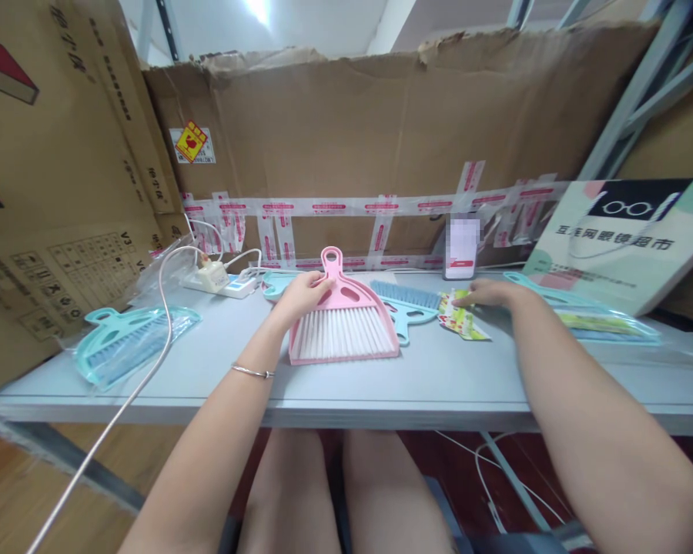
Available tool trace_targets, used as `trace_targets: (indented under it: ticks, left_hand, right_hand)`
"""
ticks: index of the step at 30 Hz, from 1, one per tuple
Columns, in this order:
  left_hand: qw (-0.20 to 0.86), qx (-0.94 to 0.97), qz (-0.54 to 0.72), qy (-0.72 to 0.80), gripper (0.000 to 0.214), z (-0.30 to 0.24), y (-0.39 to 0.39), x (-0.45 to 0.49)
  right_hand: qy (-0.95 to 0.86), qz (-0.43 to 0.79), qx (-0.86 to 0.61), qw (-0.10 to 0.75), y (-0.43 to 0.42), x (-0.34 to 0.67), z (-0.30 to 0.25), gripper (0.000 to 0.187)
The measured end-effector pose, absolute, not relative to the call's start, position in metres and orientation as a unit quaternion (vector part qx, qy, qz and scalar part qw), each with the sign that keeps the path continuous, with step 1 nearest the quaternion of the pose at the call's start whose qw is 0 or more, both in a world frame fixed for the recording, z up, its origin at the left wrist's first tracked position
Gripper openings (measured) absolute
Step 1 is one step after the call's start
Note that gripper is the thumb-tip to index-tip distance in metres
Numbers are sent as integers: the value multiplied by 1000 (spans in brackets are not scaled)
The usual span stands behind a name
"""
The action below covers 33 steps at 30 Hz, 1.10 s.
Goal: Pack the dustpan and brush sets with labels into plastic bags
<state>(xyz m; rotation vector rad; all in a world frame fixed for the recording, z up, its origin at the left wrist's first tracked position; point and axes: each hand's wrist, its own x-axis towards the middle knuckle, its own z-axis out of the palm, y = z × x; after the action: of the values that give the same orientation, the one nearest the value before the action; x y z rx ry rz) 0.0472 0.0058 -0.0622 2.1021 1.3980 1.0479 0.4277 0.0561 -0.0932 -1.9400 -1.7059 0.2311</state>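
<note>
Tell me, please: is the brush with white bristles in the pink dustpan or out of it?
The brush is in the dustpan: pink rim shows beside and below its white bristles.

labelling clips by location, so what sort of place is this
Probably a stockroom or small packing workspace: a large brown printed cardboard box stands at the left, a grey metal rack post rises at the right, and a light-blue plastic dustpan-and-brush set lies in clear wrapping.
</note>
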Motion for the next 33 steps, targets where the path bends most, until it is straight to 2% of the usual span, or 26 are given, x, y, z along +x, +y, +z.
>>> trace_targets:
  ticks: [3, 4, 6, 7, 9, 12, 14, 17, 20, 22, 28, 33]
  left_hand:
    - [202, 752, 375, 503, 32, -62, 6, 48]
    - [206, 750, 374, 504, 32, -62, 6, 48]
    - [215, 746, 372, 508, 30, -62, 6, 48]
    - [219, 745, 372, 509, 30, -63, 6, 48]
    - [221, 740, 376, 512, 30, -63, 5, 48]
    - [225, 726, 389, 521, 32, -64, 6, 48]
    - [252, 715, 394, 520, 30, -65, 7, 47]
    - [291, 716, 398, 494, 28, -66, 10, 46]
    - [269, 724, 392, 500, 26, -67, 11, 46]
    - [259, 718, 393, 513, 27, -67, 11, 46]
    - [278, 703, 412, 509, 30, -66, 7, 46]
    - [292, 699, 395, 521, 38, -58, -1, 45]
  right_hand:
    - [-593, 126, -766, 215, 48, 434, -80, 30]
    - [-588, 113, -767, 231, 43, 434, -73, 28]
    - [-575, 113, -750, 306, 30, 428, -57, 24]
    - [-572, 140, -714, 378, 23, 421, -49, 21]
    - [-591, 279, -547, 523, 9, 398, -37, 18]
    - [-618, 444, -295, 579, -6, 348, -32, 23]
    - [-636, 515, -223, 529, -13, 311, -38, 31]
    - [-679, 607, -206, 358, -18, 264, -54, 37]
    - [-691, 621, -237, 286, -19, 240, -69, 34]
    - [-697, 588, -293, 286, -18, 235, -76, 29]
    - [-696, 453, -425, 360, -19, 239, -79, 20]
    - [-730, 359, -485, 321, -20, 240, -79, 18]
